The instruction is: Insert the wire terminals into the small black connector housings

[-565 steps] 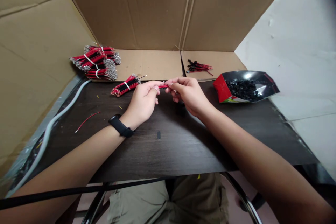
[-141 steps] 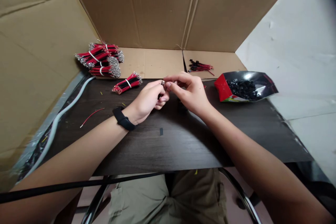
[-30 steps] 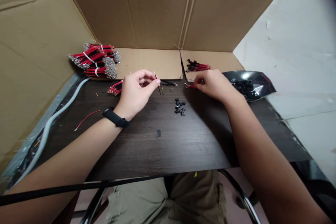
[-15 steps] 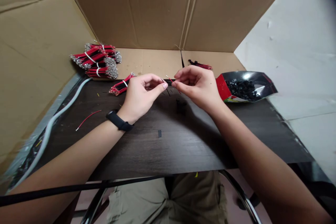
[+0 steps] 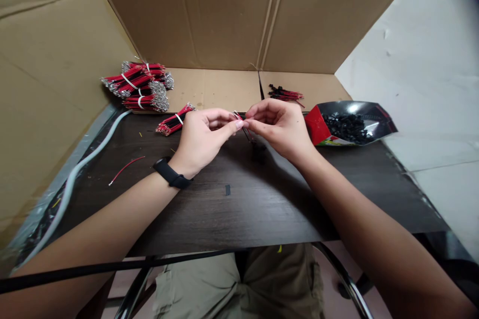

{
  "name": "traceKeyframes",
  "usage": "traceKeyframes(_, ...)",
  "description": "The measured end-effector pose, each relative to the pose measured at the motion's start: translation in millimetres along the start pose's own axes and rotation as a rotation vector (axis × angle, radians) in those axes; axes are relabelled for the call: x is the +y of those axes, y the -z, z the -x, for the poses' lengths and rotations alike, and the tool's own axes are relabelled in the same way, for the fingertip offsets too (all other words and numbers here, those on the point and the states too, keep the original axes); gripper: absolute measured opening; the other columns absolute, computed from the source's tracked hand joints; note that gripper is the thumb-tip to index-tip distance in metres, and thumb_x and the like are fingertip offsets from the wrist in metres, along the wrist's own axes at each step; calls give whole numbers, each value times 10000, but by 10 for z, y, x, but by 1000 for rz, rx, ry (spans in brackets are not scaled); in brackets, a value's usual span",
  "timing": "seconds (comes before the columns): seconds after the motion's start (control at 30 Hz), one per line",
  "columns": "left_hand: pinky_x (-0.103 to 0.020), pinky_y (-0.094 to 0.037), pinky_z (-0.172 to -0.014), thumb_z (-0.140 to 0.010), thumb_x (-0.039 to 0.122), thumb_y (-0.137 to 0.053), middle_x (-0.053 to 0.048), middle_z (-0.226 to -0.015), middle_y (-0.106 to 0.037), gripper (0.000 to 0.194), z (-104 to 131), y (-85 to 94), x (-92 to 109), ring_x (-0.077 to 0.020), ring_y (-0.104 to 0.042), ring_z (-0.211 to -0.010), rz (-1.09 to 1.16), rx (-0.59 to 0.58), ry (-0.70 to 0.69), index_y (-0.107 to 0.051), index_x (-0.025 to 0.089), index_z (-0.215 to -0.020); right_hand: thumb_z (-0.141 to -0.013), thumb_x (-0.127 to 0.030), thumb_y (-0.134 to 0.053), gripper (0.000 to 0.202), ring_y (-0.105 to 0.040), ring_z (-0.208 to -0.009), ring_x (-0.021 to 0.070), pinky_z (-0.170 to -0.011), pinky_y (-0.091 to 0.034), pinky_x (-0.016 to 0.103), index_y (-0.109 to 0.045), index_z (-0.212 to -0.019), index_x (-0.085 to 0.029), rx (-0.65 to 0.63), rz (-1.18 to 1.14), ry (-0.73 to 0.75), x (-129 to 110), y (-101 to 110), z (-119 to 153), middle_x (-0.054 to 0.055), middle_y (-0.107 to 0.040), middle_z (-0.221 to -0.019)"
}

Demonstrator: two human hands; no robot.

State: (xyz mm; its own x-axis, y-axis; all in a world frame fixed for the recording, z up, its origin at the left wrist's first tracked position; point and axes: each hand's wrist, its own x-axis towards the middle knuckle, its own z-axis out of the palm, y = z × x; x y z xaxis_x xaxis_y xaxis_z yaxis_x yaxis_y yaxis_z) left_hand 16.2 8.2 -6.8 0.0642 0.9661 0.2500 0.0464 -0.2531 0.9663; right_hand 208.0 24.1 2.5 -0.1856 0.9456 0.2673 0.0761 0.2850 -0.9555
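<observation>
My left hand (image 5: 207, 134), with a black band at the wrist, pinches a thin black wire (image 5: 246, 133) between thumb and fingers. Touching it at the fingertips, my right hand (image 5: 280, 122) is closed in a pinch on a red wire (image 5: 238, 115). The two wires cross where the fingertips meet, and the fingers partly hide them. Just below the hands, small black pieces (image 5: 258, 152) lie in shadow on the dark table (image 5: 209, 224); their shape is unclear.
Tied bundles of red and black wires (image 5: 140, 87) are stacked at the back left, with another bundle (image 5: 175, 119) nearer. A loose red wire (image 5: 127, 169) lies at left. Wires with black ends (image 5: 286, 93) rest at the back. An open box (image 5: 316, 124) of black parts stands right.
My hands have come together, the right moving slightly left and down. The red wire, held apart from the black one before, now crosses it at the fingertips.
</observation>
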Motion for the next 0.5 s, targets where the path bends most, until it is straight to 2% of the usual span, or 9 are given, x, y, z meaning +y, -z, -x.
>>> traceKeyframes(0.13,-273,-640,-702,-840,318,-925,-70,-861,-819,180,18,-2,24,-185,-776,-762,11,3,10,-835,168,-878,-721,-430,-985,364,-737,-754,170,-701,-602,327,-747,-849,-188,-15,-11,-3,-20,9,6,46,-788,-831)
traceKeyframes(0.33,-258,-615,-690,-835,342,-941,-76,-878,-828,228,21,0,39,-178,-766,-760,54,-4,29,-856,164,-949,-688,-427,-1018,391,-741,-729,162,-652,-586,298,-763,-835,-170,-33,-66,-4,-46,12,12,54,-795,-813)
traceKeyframes(0.5,-243,-565,-632,-838,342,-924,-59,-854,-815,177,5,-1,42,-155,-710,-715,15,23,-2,-852,184,-874,-611,-494,-1050,488,-753,-795,177,-725,-633,322,-763,-854,-184,-77,-120,-80,-34,18,8,58,-802,-865)
